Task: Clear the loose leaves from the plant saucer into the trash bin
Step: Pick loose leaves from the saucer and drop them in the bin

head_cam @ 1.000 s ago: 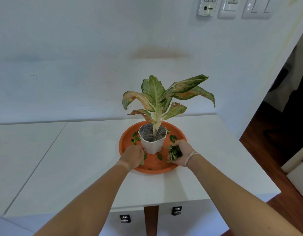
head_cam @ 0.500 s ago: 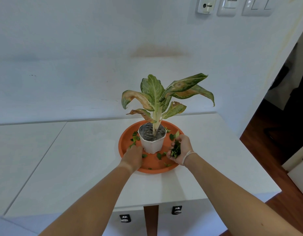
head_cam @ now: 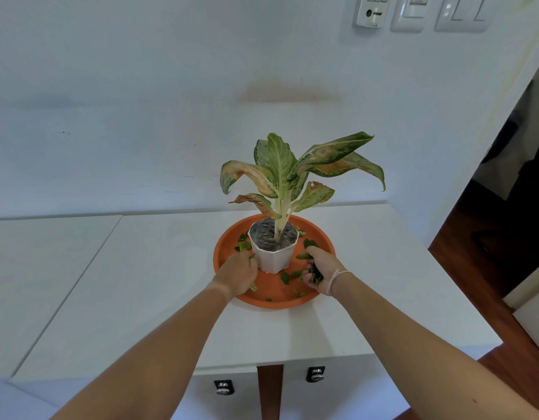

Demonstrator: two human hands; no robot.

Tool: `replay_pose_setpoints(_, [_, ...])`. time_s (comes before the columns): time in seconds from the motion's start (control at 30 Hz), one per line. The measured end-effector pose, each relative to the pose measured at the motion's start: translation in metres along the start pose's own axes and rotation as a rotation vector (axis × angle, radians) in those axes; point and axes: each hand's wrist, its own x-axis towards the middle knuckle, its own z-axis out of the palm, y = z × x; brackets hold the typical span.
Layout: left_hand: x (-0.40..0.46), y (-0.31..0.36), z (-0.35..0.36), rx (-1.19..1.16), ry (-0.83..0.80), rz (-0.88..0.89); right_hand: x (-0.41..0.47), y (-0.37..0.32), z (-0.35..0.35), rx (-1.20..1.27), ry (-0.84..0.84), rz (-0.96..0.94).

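Note:
An orange round saucer (head_cam: 228, 237) lies on the white table with a white pot (head_cam: 274, 260) and its leafy plant (head_cam: 292, 174) in the middle. Small loose green leaves (head_cam: 243, 244) lie scattered in the saucer on both sides of the pot. My left hand (head_cam: 238, 272) rests in the saucer left of the pot, fingers curled over leaf bits. My right hand (head_cam: 319, 269) sits right of the pot, holding a bunch of green leaves in the palm while its fingers touch more leaves (head_cam: 307, 244). No trash bin is in view.
The white table (head_cam: 159, 283) ends at a front edge near me and a right edge by a dark wooden floor (head_cam: 486, 262). A white wall with switch plates (head_cam: 462, 13) stands behind. Two small metal knobs (head_cam: 223, 388) sit under the tabletop.
Both hands have crept farther back along the pot's sides inside the saucer. The right hand has kept its bunch of leaves and reached toward leaves at the back right.

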Motion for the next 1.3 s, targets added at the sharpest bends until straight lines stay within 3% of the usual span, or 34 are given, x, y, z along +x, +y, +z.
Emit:
replay_pose_setpoints(0.3, [-0.001, 0.002, -0.007, -0.078, 0.035, -0.003, -0.007, -0.007, -0.002, 0.143, -0.040, -0.005])
replay_pose_setpoints(0.43, [0.000, 0.001, -0.011, -0.022, -0.021, -0.027, -0.008, -0.008, -0.004, 0.227, -0.025, 0.041])
replay_pose_setpoints(0.6, [-0.001, 0.003, -0.014, 0.086, -0.003, -0.020, -0.007, -0.011, -0.005, 0.151, -0.008, 0.034])
replay_pose_setpoints(0.73, [-0.002, -0.001, -0.014, 0.278, 0.004, -0.035, -0.002, -0.012, -0.004, -0.166, 0.085, -0.052])
replay_pose_setpoints(0.9, [-0.004, -0.003, -0.010, 0.492, -0.050, -0.057, 0.005, -0.005, 0.001, -0.952, 0.198, -0.404])
replay_pose_setpoints(1.03, [-0.006, 0.000, -0.006, 0.585, -0.043, -0.036, 0.002, 0.005, 0.008, -1.400, 0.198, -0.471])
replay_pose_setpoints(1.3, [-0.011, -0.001, -0.002, 0.613, -0.025, 0.031, 0.000, 0.020, 0.017, -1.693, 0.275, -0.599])
